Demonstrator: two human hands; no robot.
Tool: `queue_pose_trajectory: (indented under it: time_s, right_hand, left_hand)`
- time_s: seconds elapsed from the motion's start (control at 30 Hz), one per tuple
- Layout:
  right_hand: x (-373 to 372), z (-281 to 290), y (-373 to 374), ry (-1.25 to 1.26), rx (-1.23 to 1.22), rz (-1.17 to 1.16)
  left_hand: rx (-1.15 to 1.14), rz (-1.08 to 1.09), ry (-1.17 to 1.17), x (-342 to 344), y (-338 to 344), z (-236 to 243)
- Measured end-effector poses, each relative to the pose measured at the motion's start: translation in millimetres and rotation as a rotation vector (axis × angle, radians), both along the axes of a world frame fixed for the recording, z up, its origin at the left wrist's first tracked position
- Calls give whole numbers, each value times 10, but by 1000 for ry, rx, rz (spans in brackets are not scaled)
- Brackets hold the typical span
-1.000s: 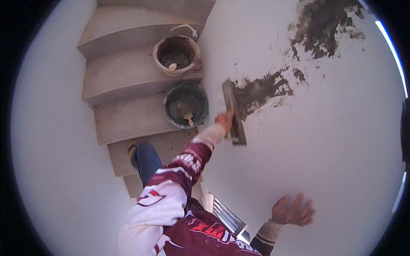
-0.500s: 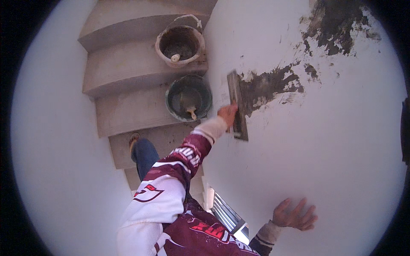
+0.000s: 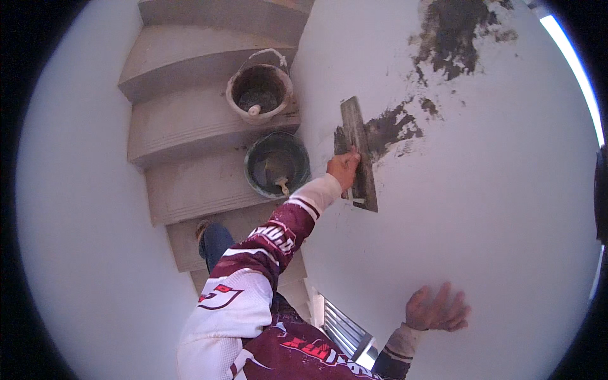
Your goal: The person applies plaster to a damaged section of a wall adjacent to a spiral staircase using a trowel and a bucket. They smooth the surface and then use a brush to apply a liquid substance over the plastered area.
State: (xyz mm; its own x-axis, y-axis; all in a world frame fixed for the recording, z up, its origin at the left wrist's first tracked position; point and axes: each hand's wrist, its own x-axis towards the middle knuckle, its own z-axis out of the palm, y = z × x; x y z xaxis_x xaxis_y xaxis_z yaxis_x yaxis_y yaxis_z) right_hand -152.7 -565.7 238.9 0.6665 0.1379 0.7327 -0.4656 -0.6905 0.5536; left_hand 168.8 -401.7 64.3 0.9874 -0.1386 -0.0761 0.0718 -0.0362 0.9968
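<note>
I grip the trowel (image 3: 365, 174) in my left hand (image 3: 344, 168), right hand (image 3: 437, 309) spread wide at the white wall (image 3: 506, 221), where dark patches (image 3: 448, 38) are on but their ragged edges look unfinished.

Head-worn fisheye, aimed down
From here I get the left cam, pretty close above a sleeve (image 3: 244, 294), stairs (image 3: 180, 120) left of centre, wall (image 3: 405, 240) right.

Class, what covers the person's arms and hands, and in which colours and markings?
The left sleeve is white near the shoulder with a red-and-dark emblem, then maroon with white stripes and lettering, ending in a pale cuff. The right sleeve, partly visible, shows dark cloth and a pale cuff. The left hand and right hand wear no gloves.
</note>
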Motion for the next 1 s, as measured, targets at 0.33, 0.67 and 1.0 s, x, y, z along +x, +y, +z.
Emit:
queue_pose_trajectory:
  time_s: [0.33, 0.67, 1.0]
  right_hand:
    - [-23, 77, -20, 3, 18, 55]
    - [-22, 83, 35, -44, 87, 140]
    - [-91, 90, 2, -35, 71, 107]
  left_hand:
    - [158, -135, -172, -1264, -362, -694]
    - [311, 141, -550, 1112, 202, 1786]
    - [260, 0, -834, 613, 257, 2836]
